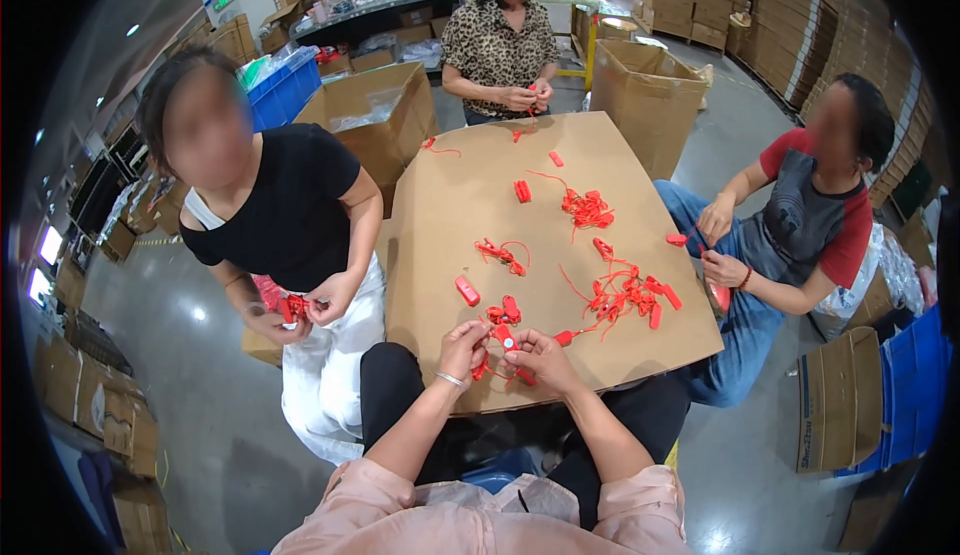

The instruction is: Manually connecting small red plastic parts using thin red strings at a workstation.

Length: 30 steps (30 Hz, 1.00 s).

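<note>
At the near edge of the cardboard sheet [430, 245] my two hands meet over a small red plastic piece [504, 336] with a round white spot. My left hand [464, 349] pinches at the left of this piece, where thin red cord shows by the fingertips. From the other side my right hand [541, 359] grips the piece between thumb and fingers. More red pieces and cord lie just below and behind my fingers, partly hidden by them. A loose red plastic block [467, 291] rests a little beyond my left hand.
A tangled pile of red corded pieces [627, 297] lies to the right, another bundle [586, 209] farther back. Three people sit or stand around the sheet, each handling red pieces. Cardboard boxes [645, 95] and a blue crate [285, 90] stand behind.
</note>
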Each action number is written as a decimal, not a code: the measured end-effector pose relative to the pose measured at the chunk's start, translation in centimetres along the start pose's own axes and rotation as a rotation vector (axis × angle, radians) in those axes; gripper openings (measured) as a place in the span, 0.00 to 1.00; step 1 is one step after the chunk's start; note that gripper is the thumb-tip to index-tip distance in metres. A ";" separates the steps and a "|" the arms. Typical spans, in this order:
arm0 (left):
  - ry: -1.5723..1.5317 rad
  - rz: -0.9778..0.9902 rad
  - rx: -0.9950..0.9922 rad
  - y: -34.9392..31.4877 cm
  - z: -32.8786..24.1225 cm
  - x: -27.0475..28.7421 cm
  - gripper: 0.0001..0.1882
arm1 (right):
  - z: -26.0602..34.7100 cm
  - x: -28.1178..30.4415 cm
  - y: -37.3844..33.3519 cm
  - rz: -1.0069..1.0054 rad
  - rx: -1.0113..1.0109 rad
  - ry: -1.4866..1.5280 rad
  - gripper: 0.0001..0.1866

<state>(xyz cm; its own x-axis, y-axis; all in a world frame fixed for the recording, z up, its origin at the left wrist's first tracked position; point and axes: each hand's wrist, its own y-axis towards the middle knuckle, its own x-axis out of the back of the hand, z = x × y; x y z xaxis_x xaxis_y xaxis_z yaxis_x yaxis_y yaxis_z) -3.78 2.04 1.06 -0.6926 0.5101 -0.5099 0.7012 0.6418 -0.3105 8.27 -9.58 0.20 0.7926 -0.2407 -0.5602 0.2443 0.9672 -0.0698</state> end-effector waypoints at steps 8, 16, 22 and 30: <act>0.108 0.126 0.231 0.2 -1.5 1.4 0.05 | 1.3 0.9 0.3 0.034 -0.021 -0.186 0.09; 0.305 0.352 0.327 -0.2 0.1 2.2 0.08 | 1.4 2.0 -0.5 -0.012 -0.003 -0.397 0.09; 0.481 0.525 0.216 -0.3 -0.5 2.3 0.09 | 1.8 1.7 -1.7 -0.002 0.013 -0.259 0.09; 0.855 0.379 0.018 0.1 0.3 5.6 0.10 | 1.7 1.0 -0.7 0.233 0.000 -0.763 0.10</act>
<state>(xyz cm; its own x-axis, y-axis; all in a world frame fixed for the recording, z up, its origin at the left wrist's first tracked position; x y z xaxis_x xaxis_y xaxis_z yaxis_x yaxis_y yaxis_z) -7.52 4.79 -2.10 -0.3014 0.9361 0.1814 0.9031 0.3413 -0.2606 9.83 -10.60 1.14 0.9870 -0.0221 0.1591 0.0257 0.9995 -0.0208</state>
